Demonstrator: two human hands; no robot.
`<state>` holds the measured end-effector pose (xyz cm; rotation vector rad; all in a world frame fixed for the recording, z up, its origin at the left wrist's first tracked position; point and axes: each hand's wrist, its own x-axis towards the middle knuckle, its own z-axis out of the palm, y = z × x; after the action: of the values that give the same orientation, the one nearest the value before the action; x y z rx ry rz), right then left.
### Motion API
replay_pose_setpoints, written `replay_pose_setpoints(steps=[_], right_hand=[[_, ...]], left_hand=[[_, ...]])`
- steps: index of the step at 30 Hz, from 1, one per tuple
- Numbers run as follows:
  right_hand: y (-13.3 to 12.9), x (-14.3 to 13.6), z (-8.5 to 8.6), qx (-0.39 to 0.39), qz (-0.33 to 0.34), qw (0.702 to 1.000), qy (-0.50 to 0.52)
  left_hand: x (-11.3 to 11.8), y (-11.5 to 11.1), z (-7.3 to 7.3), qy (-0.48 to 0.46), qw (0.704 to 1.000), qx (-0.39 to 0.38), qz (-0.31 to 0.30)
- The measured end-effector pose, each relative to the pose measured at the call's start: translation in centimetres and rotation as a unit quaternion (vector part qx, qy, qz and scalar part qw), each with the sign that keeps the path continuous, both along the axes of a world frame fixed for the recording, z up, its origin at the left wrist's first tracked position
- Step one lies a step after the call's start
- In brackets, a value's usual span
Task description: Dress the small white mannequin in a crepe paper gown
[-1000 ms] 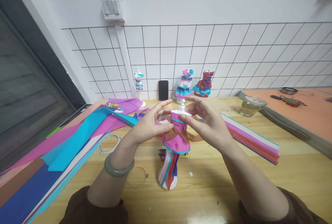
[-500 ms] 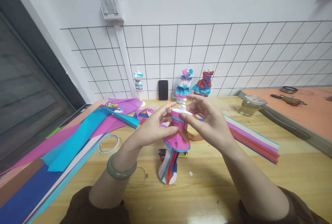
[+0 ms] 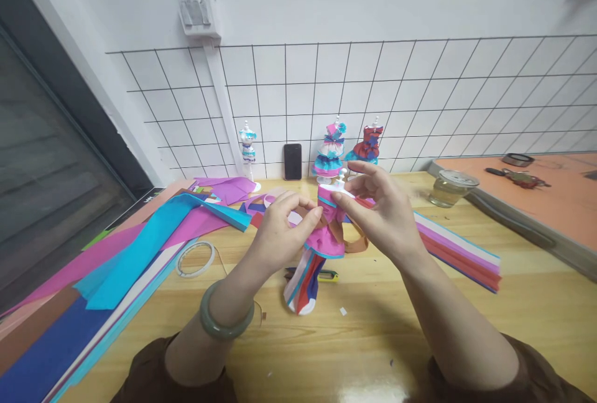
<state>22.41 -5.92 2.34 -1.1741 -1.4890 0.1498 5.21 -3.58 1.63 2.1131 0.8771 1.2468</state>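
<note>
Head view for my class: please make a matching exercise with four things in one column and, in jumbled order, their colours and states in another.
Things
1. Phone
2. Tape ring
3. Bracelet
4. Front dress

Colours and states
A. Greyish green, around the left wrist
B. Pink with light blue trim
C. White, flat on the table
D. Black, upright by the tiled wall

Right pairs: 1-D, 2-C, 3-A, 4-B

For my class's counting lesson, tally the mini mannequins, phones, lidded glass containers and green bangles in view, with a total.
Mini mannequins: 4 (pink-dressed one; by the wall, left one, middle one and right one)
Phones: 1 (dark phone)
Lidded glass containers: 1 (glass container)
Green bangles: 1 (worn bangle)
Total: 7
</note>
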Motion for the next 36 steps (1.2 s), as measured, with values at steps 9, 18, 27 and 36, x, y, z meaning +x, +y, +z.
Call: replay_pose_setpoints(steps=[9,18,27,36], right_hand=[[1.0,0.7,-0.4,-0.005,0.001,1.0,0.018],[0.9,0.7,-0.5,-0.007,0.004,1.0,0.021],[0.0,-0.3,-0.2,0.012,-0.016,1.0,-0.003],[-0.3,-0.4,-0.1,0.018,-0.024,0.999,-0.011]], left_hand=[[0.4,-0.3,-0.8,0.056,0.998,0.033,-0.005],[0.8,-0.8,-0.8,0.09,0.994,0.063,0.008],[1.5,-1.0,-1.6,0.091,0.985,0.119,0.087],[1.7,-0.9,-2.0,0.091,0.979,0.156,0.099]])
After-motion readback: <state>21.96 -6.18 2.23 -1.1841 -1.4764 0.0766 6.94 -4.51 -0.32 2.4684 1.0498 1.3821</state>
